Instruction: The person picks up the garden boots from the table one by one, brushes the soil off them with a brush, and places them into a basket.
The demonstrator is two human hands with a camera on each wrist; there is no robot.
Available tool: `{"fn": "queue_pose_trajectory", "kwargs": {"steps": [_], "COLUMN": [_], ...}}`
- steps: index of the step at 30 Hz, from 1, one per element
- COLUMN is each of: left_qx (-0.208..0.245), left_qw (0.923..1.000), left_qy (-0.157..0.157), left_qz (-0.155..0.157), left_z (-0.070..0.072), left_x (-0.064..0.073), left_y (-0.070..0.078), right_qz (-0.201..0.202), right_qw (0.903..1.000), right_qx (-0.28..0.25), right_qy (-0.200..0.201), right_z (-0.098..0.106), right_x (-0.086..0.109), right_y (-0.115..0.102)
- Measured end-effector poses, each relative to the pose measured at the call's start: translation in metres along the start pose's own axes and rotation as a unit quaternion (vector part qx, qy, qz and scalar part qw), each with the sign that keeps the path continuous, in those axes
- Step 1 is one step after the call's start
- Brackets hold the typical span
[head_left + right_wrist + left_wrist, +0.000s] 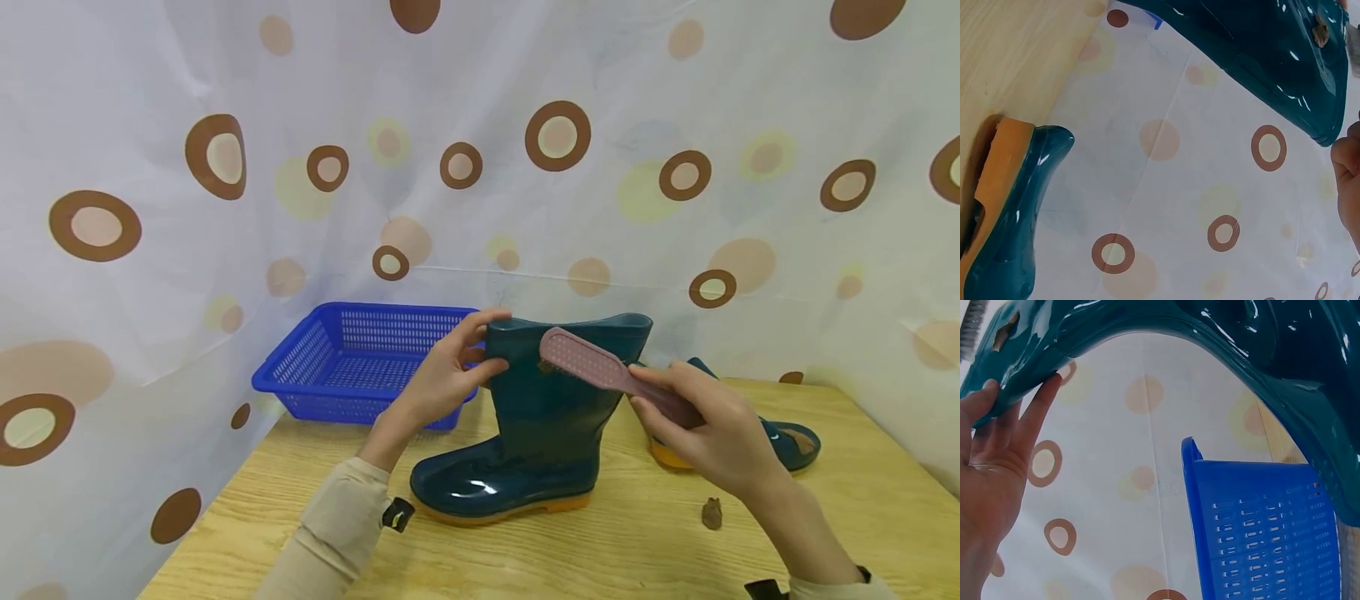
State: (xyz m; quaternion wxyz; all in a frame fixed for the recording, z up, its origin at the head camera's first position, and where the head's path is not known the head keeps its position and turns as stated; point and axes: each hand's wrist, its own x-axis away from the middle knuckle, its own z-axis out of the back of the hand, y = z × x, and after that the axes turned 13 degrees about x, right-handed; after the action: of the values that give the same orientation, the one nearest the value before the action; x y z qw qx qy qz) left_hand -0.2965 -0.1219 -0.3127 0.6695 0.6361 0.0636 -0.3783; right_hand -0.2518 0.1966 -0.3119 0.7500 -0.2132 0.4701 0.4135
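A dark teal rubber boot (547, 433) with an orange sole stands upright on the wooden table, toe to the left. My left hand (438, 379) grips the top rim of its shaft, thumb on the near side. In my right hand (712, 429) is a pink-backed brush (588, 360), held by the handle, its bristle side against the upper shaft. A brown patch of dirt (1320, 32) sticks to the shaft close to the bristles, and shows also in the left wrist view. Most of the bristles are hidden behind the brush head in the head view.
A blue perforated plastic basket (360, 400) stands at the back left. Behind my right hand, a second teal boot (795, 448) lies on its side, a brown patch on it. One small brown clump (712, 513) rests on the table (645, 550). Dotted sheeting (480, 225) hangs behind.
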Motion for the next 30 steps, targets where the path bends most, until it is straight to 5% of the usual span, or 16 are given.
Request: {"fn": "queue_pose_trajectory", "kwargs": {"steps": [12,30], "left_qx": [0.0,-0.008], "left_qw": [0.9999,0.9999], "left_qy": [-0.015,0.01], "left_qz": [-0.002,0.007], "left_z": [0.001,0.001], "left_x": [0.001,0.0], "left_y": [-0.001,-0.003], "right_qz": [-0.052,-0.085], "right_qw": [0.9936,0.9888], "right_qx": [0.04,0.022], "right_qy": [-0.092,-0.121], "right_z": [-0.001,0.002], "right_x": [0.006,0.013], "right_y": [0.001,-0.005]}}
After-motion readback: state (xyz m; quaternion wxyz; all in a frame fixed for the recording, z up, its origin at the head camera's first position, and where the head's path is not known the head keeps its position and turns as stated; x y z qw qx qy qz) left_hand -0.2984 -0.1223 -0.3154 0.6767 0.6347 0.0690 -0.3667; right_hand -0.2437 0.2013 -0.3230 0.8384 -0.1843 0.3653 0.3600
